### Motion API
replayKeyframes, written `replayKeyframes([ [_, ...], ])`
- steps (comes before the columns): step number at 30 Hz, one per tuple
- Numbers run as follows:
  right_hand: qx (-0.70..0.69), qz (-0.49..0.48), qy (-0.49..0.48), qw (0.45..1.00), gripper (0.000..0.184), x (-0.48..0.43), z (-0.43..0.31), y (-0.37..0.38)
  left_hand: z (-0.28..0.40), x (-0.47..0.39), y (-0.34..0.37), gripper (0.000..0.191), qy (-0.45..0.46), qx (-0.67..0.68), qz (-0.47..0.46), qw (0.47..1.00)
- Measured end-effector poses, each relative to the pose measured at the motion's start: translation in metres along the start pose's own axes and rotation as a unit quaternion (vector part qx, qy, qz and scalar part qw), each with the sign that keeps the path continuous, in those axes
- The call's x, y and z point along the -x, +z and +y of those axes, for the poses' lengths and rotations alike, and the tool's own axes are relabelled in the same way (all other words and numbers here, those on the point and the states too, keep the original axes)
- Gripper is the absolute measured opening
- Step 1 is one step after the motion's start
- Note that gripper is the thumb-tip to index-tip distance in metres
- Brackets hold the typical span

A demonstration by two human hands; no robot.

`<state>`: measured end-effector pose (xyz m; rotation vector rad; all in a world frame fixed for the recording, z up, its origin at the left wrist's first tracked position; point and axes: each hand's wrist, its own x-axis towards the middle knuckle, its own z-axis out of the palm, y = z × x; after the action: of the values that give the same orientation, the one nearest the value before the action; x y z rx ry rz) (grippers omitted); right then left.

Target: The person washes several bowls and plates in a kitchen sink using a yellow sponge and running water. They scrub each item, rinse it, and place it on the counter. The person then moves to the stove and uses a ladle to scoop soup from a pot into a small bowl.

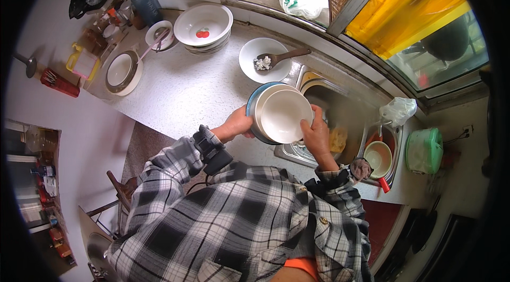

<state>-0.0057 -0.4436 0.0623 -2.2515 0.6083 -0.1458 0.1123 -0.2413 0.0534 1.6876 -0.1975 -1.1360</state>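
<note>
Both my hands hold a nested stack of bowls at the front left edge of the sink. White bowls [285, 116] sit inside a blue-rimmed bowl [250, 102]. My left hand [238, 123] grips the stack's left side, and my right hand [317, 135] holds its right side, thumb on the innermost rim. Just behind the stack, a white bowl [249, 60] holds a brown spatula [289, 54] with white food, apparently rice, on its blade. A yellow item [338, 139] lies in the large steel sink basin [352, 122].
Stacked bowls [181, 29], a small bowl with utensils [150, 39] and a lidded white container [137, 78] stand on the counter at left. The smaller basin holds a light green bowl [377, 158]. A green container [424, 150] stands at right, below the window.
</note>
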Motion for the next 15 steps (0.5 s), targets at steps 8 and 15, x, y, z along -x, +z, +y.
replayKeyframes([
  [8, -0.12, -0.094, 0.069, 0.986, 0.049, -0.017, -0.021, 0.012, 0.004, 0.006, -0.023, 0.031, -0.016, 0.027, 0.042, 0.999],
  [15, -0.286, -0.117, 0.15, 0.939, 0.034, 0.007, 0.045, -0.007, 0.023, 0.0, -0.102, 0.033, -0.02, 0.036, 0.14, 0.989],
])
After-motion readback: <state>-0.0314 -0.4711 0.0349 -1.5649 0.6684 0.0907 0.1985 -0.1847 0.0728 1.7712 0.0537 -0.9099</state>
